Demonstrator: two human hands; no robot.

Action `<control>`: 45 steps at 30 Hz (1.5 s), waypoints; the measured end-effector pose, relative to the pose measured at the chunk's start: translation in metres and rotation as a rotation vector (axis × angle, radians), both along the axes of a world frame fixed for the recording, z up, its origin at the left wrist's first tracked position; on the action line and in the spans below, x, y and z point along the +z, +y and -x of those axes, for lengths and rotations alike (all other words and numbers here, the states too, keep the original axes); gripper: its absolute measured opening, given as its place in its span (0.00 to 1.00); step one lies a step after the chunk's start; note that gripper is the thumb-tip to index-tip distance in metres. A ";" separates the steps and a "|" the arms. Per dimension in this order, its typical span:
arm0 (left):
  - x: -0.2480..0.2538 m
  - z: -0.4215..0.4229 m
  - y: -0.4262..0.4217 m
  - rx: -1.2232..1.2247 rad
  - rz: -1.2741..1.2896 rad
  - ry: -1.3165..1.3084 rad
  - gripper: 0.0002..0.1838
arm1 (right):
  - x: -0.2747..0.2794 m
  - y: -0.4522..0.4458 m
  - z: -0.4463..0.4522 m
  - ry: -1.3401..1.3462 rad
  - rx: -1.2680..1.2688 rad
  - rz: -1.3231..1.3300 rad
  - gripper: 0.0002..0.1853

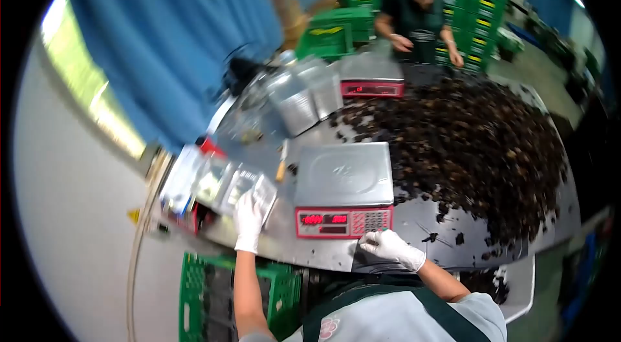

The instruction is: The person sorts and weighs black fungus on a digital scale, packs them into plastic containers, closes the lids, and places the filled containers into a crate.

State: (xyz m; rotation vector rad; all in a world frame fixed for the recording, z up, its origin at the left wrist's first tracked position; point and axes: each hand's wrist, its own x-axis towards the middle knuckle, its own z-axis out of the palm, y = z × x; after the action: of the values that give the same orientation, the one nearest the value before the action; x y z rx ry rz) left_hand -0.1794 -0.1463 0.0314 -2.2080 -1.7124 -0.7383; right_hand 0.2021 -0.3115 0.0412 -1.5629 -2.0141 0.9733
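Blue curtain hangs along one side of this workroom, and beyond the far edge of the steel table a co-worker stands before stacked green crates. Towards the table's near left corner lies a clear plastic container, with more clear boxes just beside it. The person's gloved left hand touches its near side; blur keeps me from telling whether the fingers are clamped on it. It looks light and thin-walled, probably springy, a bit slick under a glove and easily dented, so I'd take it by the rim or by two opposite sides, without squeezing. I can't make out whether anything is inside.

The right hand is at the near edge, fingers bent beside the keypad of the front scale; I can't tell if they press or hold anything. Taller clear stacks stand nested towards the far left edge. Dark, lumpy pieces are heaped along the right edge; more lie in a white bin below the near right corner. Under the near left corner, a green crate holds greyish things too unclear to name.
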 end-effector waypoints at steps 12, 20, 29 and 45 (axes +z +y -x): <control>0.028 -0.018 0.031 0.325 0.234 -0.063 0.11 | -0.027 -0.074 -0.079 0.027 -0.417 0.144 0.16; 0.052 -0.016 0.028 0.389 0.116 -0.278 0.18 | -0.027 -0.082 -0.107 0.047 -0.391 0.151 0.16; 0.067 -0.115 -0.017 -0.170 -0.353 -0.230 0.05 | -0.039 -0.089 -0.141 -0.020 -0.328 0.158 0.16; 0.024 -0.266 -0.063 -0.419 0.164 0.064 0.29 | -0.050 -0.136 -0.211 0.026 -0.550 0.167 0.17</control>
State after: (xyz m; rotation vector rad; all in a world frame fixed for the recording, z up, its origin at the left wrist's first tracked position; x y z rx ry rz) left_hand 0.0862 -0.2091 0.0557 -2.7149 -1.3341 -0.6209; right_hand 0.4130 -0.4475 -0.0089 -2.0262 -1.3838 0.9404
